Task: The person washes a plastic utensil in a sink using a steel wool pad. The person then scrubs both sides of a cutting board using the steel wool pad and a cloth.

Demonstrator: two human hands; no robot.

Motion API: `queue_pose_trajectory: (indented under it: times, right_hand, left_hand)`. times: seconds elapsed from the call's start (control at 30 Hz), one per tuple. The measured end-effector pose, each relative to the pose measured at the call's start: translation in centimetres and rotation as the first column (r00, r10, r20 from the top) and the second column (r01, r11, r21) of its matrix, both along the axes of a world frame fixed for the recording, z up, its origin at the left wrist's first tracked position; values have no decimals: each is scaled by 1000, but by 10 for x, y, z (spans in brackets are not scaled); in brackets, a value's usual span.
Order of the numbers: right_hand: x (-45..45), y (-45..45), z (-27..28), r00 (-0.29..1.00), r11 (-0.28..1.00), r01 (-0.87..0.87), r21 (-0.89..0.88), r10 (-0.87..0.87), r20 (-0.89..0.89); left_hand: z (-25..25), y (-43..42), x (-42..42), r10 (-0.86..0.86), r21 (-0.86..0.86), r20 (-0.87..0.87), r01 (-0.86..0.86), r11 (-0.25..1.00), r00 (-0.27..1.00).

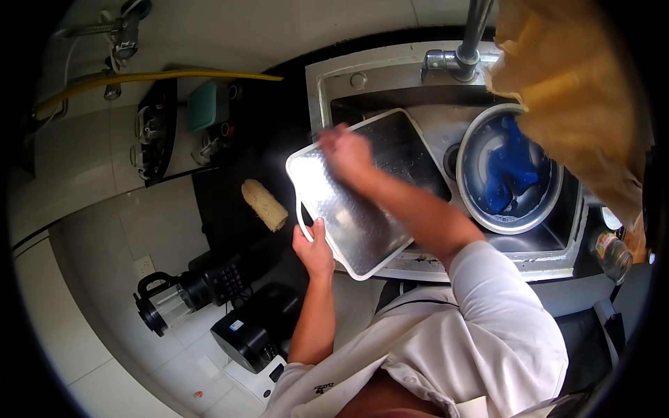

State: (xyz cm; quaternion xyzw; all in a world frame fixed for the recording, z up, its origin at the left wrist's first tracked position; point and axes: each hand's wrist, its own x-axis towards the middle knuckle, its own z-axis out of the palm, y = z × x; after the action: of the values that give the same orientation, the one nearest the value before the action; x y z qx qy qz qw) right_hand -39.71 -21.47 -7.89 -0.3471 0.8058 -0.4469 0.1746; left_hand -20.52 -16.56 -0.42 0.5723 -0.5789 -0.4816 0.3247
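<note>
At the far left a blender (167,303) with a clear jug and black handle stood near a dark boxy appliance (244,340). Farther up, a pale green container (208,106) sat below a yellow hose (174,74). Next, on the black bench (268,153), lay a tan, rough-textured loofah (265,205), just left of the board.

The board (355,217) was flat and rectangular with rounded corners, its grey metallic face framed by a white rim. A fine dimpled pattern showed toward its left side, where light made a bright white glare; the right part looked darker and was dotted with small specks or drops. A white loop handle (302,221) ran along its left edge. The board was held aslant across the left end of the sink (573,261), its right corner over the bowl.

The left hand (313,249) was closed around the handle, at the board's lower left edge. The right hand (345,153) was over the upper left part of the face, its forearm crossing the board; motion blur hid whether it held anything.

Farther right, a round metal basin (476,202) in the sink contained blue cloth (512,171) in water, beneath a hanging tan sheet (571,90). A glass jar (613,258) stood at the far right.
</note>
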Motion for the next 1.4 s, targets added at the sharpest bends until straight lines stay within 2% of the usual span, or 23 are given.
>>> queue_pose_trajectory:
  times: [0.03, 0.07, 0.13, 0.2, 0.27, 0.3, 0.37, 0.47, 0.53, 0.6, 0.67, 0.7, 0.73, 0.8, 0.87, 0.93, 1.0, 1.1, 1.13, 1.17, 1.23, 1.3, 1.4]
  right_hand:
    - [25, -3, 14, 997, 968, -15, -250, -4, -75]
    - [36, 1, 43, 988, 966, -153, -206, 151, -27]
    - [36, 5, 53, 971, 943, -230, -241, 239, 8]
    - [14, 9, 7, 985, 971, -109, -213, 76, -154]
    - [-33, 23, -48, 979, 976, 142, 166, -164, 124]
    - [-60, 35, -83, 971, 920, 133, 369, -196, 138]
    - [-90, 58, -103, 974, 923, 219, 315, -228, -9]
    - [-66, 36, -71, 983, 938, 105, 330, -149, 112]
    - [-19, 14, -59, 996, 996, 19, 91, -11, -85]
    - [-12, 24, 3, 995, 986, -100, -137, 98, -20]
    - [-23, 9, -67, 983, 996, 61, -65, -71, -167]
    - [-56, 21, -53, 999, 972, -10, 237, 0, 42]
    - [-71, 22, -88, 989, 967, 119, 226, -135, 57]
    - [-100, 32, -115, 977, 948, 154, 279, -188, 100]
    - [-97, 33, -108, 969, 916, 184, 358, -230, 89]
    - [-78, 24, -95, 973, 926, 139, 352, -193, 125]
    - [-46, 24, -60, 999, 993, 35, 113, -34, -10]
    - [-44, 25, -58, 1000, 1000, 28, 5, -29, 13]
    - [-59, 21, -95, 1000, 999, 9, 53, -9, 1]
    - [-79, 33, -88, 997, 954, 40, 299, -55, 44]
    - [-107, 51, -152, 995, 958, 82, 275, -96, 36]
    - [-115, 69, -197, 962, 927, 264, 268, -272, -8]
    - [-100, 72, -185, 922, 839, 361, 407, -388, -19]
  left_hand:
    - [2, 1, -1, -5, 4, -5, 5, 1000, 1000]
    - [3, 2, -2, -10, 10, -6, 10, 1000, 1000]
    - [2, 2, -5, 1, 50, -58, 2, 999, 998]
    - [4, 4, -6, 20, 62, -79, -15, 998, 997]
    - [6, 4, -8, 5, 38, -48, -3, 999, 999]
    - [6, 3, -8, 6, 36, -54, -4, 999, 999]
    - [7, 4, -8, 2, 43, -63, 1, 999, 998]
    - [2, 2, -5, -3, 51, -75, 7, 999, 997]
    - [5, 1, -7, -1, 61, -47, 4, 998, 999]
    - [5, 2, -9, 9, 65, -22, -7, 998, 1000]
    - [6, 4, -1, -2, 69, -19, 4, 998, 1000]
    - [4, 2, -2, -9, 62, -30, 10, 998, 1000]
    - [4, 1, -2, -12, 56, -40, 14, 998, 999]
    - [3, 0, -7, 4, 55, -37, -2, 998, 999]
    - [1, 1, -5, 13, 45, -43, -12, 999, 999]
    - [2, 2, -4, 18, 48, -37, -16, 999, 999]
    - [4, -1, -7, 16, 51, -30, -15, 999, 999]
    - [8, 3, -11, 35, 74, -19, -34, 997, 999]
    - [6, 3, -9, 35, 76, -20, -34, 996, 999]
    - [2, 2, -6, 36, 76, -24, -34, 997, 999]
    - [1, -2, -5, 27, 66, -30, -25, 998, 999]
    - [0, -1, -4, 22, 59, -26, -20, 998, 999]
    - [5, 3, -8, 66, 86, -39, -62, 994, 997]
